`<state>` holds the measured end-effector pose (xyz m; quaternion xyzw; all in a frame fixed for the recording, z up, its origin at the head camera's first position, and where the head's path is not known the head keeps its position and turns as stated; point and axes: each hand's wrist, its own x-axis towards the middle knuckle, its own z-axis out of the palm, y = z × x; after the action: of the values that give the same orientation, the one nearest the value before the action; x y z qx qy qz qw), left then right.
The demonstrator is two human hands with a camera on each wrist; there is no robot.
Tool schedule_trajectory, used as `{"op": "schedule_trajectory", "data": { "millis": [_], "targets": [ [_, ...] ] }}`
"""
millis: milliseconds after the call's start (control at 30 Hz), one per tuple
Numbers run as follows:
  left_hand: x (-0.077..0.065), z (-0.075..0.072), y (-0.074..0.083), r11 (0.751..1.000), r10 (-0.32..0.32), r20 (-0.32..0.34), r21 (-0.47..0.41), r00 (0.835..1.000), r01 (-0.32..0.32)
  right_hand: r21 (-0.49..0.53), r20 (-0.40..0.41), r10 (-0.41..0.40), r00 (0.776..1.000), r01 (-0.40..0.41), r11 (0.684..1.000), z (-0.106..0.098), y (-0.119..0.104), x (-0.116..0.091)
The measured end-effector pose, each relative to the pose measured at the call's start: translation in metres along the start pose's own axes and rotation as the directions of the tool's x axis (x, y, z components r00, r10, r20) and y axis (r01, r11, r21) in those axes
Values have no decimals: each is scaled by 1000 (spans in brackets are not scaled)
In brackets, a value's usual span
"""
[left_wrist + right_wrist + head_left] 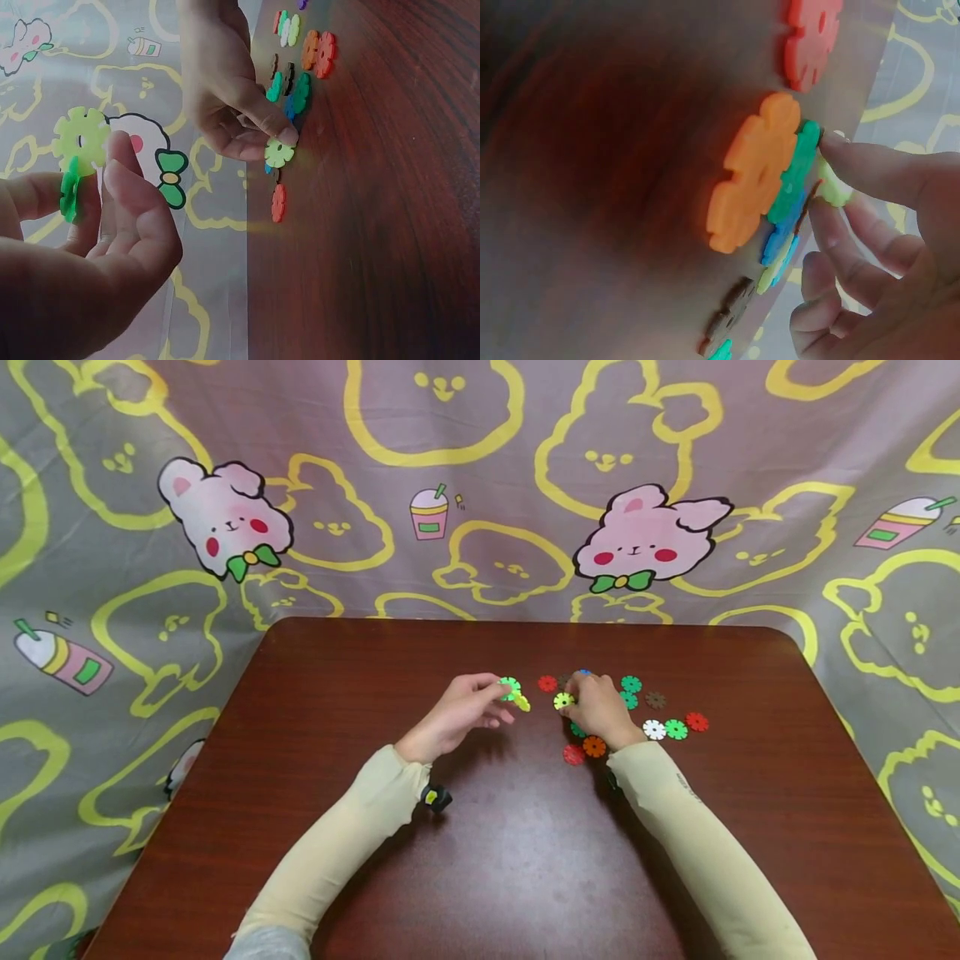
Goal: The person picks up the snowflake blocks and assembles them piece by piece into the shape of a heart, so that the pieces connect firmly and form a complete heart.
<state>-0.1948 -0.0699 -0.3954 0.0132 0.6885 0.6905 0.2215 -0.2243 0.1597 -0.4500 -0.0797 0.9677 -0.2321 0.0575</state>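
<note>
As green and yellow notched discs point(72, 176) touch, the left grip point(459, 708) pinches them. The right grip point(602, 706) pinches a yellow disc point(280, 153).

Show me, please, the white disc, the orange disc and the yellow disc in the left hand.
White disc point(654, 729), head view: middle of its face.
Orange disc point(748, 176), right wrist view: its broad face.
Yellow disc point(91, 142), left wrist view: its face.

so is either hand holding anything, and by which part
Left hand: a green disc by its edge, a yellow disc joined to it; right hand: a pale yellow disc by its edge.
</note>
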Motion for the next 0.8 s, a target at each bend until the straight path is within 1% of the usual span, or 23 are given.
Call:
{"op": "schedule_trajectory", "data": {
  "millis": [167,300,567,633,700,800],
  "targets": [
    [1,1,-1,1000,-13,-6,-1,1000,13,2,-24,-4,1000,5,1000,3,-1,-2],
    [1,2,0,1000,-19,-13,-3,1000,19,22,-36,-29,999,30,999,2,-1,-3],
    [1,1,0,1000,1,-14,-15,1000,-1,62,-62,-76,995,80,995,2,-1,-4],
    [0,0,1,1000,3,-10,-19,1000,-4,92,-77,-75,994,82,992,2,-2,-4],
    [-1,0,1,1000,12,-4,-21,1000,-12,154,-97,-76,992,90,984,2,-4,-4],
    [-1,-1,1,999,33,2,-16,999,-33,279,-149,-87,985,126,952,0,-9,-4]
  ]
}}
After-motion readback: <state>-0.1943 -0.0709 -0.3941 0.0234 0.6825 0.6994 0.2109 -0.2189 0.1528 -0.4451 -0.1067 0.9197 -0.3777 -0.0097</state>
